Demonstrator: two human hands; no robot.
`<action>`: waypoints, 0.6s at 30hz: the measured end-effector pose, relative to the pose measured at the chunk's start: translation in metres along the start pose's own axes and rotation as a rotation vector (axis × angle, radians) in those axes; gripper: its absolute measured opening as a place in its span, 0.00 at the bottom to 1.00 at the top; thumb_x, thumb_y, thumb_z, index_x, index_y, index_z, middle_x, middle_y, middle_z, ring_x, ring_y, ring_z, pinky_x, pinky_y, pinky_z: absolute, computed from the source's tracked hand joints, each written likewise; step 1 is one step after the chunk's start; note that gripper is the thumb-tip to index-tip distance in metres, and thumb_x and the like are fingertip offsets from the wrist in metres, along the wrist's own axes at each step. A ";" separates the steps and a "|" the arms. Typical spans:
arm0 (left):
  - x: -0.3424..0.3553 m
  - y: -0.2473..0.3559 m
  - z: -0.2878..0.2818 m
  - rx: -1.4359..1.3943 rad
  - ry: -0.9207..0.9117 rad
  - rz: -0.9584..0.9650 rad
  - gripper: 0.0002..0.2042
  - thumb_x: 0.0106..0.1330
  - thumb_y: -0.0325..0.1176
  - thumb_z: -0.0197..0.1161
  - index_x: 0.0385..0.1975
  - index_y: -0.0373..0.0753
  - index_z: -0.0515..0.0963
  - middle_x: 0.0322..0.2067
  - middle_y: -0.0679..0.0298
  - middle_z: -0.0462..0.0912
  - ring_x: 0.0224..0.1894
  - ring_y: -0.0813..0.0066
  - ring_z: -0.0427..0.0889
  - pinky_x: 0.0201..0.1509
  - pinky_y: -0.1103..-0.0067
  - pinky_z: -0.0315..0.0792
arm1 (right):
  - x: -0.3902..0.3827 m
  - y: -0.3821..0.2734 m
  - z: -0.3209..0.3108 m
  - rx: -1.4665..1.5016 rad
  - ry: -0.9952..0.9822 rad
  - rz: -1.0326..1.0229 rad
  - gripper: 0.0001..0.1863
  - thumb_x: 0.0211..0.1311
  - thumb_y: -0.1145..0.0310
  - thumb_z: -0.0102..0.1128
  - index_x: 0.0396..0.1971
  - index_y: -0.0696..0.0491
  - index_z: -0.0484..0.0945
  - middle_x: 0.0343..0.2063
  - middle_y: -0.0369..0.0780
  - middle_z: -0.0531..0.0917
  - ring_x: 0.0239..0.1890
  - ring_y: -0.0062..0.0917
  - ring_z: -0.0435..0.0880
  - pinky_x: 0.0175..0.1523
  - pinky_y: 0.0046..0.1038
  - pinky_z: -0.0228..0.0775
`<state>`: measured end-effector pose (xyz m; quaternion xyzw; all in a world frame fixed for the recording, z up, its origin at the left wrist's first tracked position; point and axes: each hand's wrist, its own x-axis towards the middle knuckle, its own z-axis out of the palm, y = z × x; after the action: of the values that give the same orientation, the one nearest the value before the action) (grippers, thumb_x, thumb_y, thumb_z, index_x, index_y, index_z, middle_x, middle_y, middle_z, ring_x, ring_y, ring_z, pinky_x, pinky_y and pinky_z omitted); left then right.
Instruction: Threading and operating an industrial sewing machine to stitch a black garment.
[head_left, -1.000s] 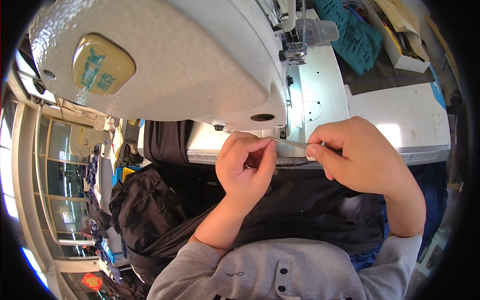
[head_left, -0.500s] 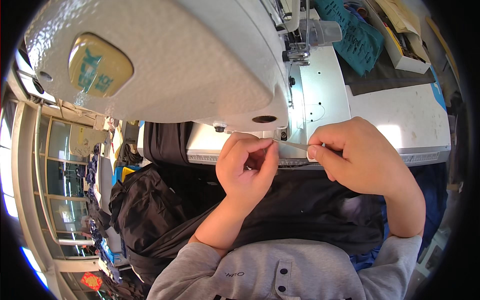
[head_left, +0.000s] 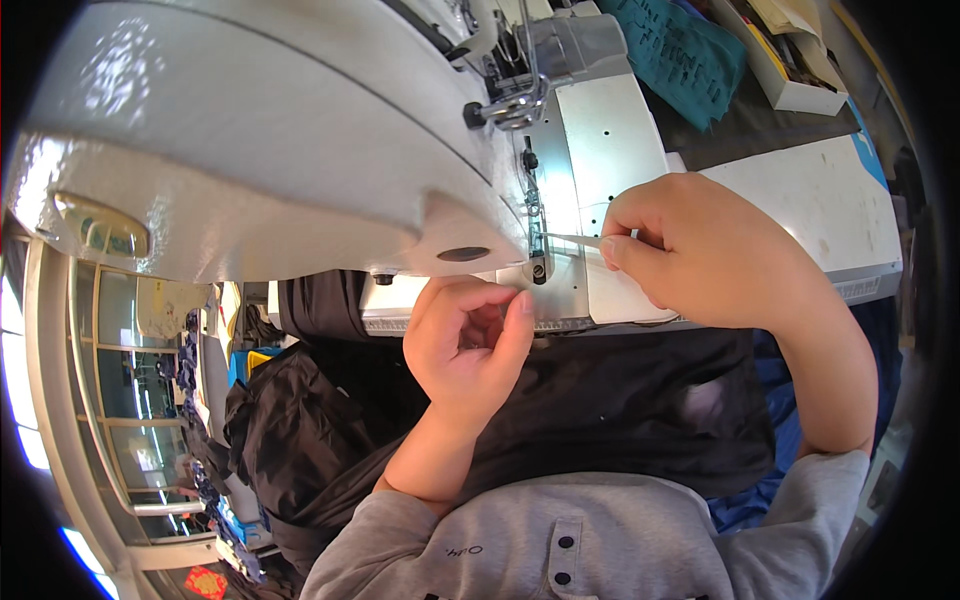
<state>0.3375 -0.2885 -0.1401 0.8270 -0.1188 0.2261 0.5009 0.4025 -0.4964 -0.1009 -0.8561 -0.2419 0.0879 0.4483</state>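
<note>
A white sewing machine (head_left: 330,190) fills the upper left, its lamp lighting the presser foot and needle area (head_left: 536,215). My right hand (head_left: 690,245) grips slim metal tweezers (head_left: 575,239) whose tip points left, at the needle area; whether it touches anything is too small to tell. Below the machine head, close to the table's front edge, my left hand (head_left: 460,335) is closed in a pinch of thumb and forefinger. Anything between those fingertips is too fine to make out. Black fabric (head_left: 620,410) lies across my lap.
At the back right are a teal cloth (head_left: 680,60) with dark marks and a white box (head_left: 808,92) of odds and ends. Folded black cloth (head_left: 322,305) hangs over the table edge at left. A ruler strip (head_left: 860,290) runs along the front edge.
My right hand has moved the tweezers up and away from my left fingertips to the needle area. My left hand has shifted slightly left. The view has tilted, so the machine appears displaced.
</note>
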 end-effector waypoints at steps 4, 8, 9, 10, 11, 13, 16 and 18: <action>0.000 0.001 -0.002 0.004 -0.002 0.001 0.06 0.56 0.17 0.61 0.29 0.30 0.71 0.28 0.65 0.71 0.25 0.88 0.70 0.28 0.91 0.66 | 0.005 -0.002 -0.004 0.057 -0.094 0.048 0.12 0.54 0.67 0.52 0.19 0.59 0.74 0.08 0.38 0.72 0.10 0.21 0.69 0.21 0.27 0.60; -0.001 0.000 -0.002 0.015 -0.006 0.004 0.06 0.56 0.17 0.61 0.29 0.30 0.71 0.28 0.64 0.71 0.25 0.87 0.70 0.28 0.91 0.66 | 0.007 -0.003 -0.005 0.051 -0.102 0.053 0.12 0.54 0.67 0.52 0.19 0.60 0.74 0.08 0.37 0.71 0.11 0.20 0.69 0.21 0.26 0.60; -0.001 0.000 -0.001 0.015 -0.007 0.002 0.06 0.56 0.17 0.61 0.29 0.30 0.71 0.28 0.64 0.71 0.25 0.87 0.70 0.28 0.91 0.66 | 0.007 -0.005 -0.006 0.061 -0.119 0.086 0.12 0.54 0.67 0.52 0.19 0.60 0.74 0.08 0.37 0.71 0.11 0.20 0.69 0.21 0.26 0.60; -0.001 0.001 -0.001 0.011 -0.005 0.002 0.06 0.56 0.17 0.61 0.28 0.30 0.71 0.28 0.64 0.71 0.25 0.87 0.70 0.28 0.91 0.66 | 0.008 -0.005 -0.007 0.072 -0.135 0.117 0.12 0.54 0.66 0.52 0.19 0.60 0.74 0.07 0.37 0.71 0.11 0.20 0.69 0.21 0.25 0.60; 0.000 0.001 -0.001 0.007 -0.003 0.002 0.05 0.56 0.17 0.61 0.28 0.30 0.71 0.28 0.64 0.71 0.25 0.87 0.70 0.27 0.91 0.66 | 0.008 -0.005 -0.006 0.073 -0.136 0.117 0.12 0.54 0.66 0.52 0.19 0.60 0.74 0.07 0.37 0.71 0.11 0.20 0.69 0.21 0.25 0.60; 0.000 0.001 0.000 0.001 -0.003 0.000 0.06 0.56 0.17 0.61 0.28 0.30 0.71 0.28 0.64 0.71 0.25 0.87 0.70 0.27 0.91 0.66 | 0.008 -0.003 -0.006 0.069 -0.120 0.090 0.12 0.54 0.66 0.52 0.19 0.60 0.74 0.08 0.37 0.72 0.11 0.20 0.69 0.20 0.25 0.59; -0.001 0.000 -0.001 0.016 -0.004 0.007 0.06 0.56 0.17 0.61 0.28 0.30 0.71 0.28 0.64 0.71 0.24 0.87 0.70 0.27 0.91 0.65 | 0.008 0.000 -0.004 0.066 -0.092 0.044 0.12 0.54 0.66 0.52 0.19 0.60 0.75 0.08 0.37 0.72 0.11 0.20 0.69 0.20 0.25 0.60; -0.001 -0.001 -0.001 0.038 -0.005 0.015 0.06 0.56 0.17 0.61 0.28 0.30 0.71 0.28 0.64 0.71 0.24 0.88 0.70 0.27 0.92 0.65 | 0.007 0.003 -0.002 0.070 -0.079 0.022 0.12 0.54 0.66 0.51 0.19 0.60 0.75 0.08 0.38 0.72 0.11 0.20 0.69 0.20 0.25 0.60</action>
<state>0.3373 -0.2872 -0.1412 0.8359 -0.1219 0.2299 0.4833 0.4102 -0.4956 -0.1018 -0.8384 -0.2468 0.1348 0.4669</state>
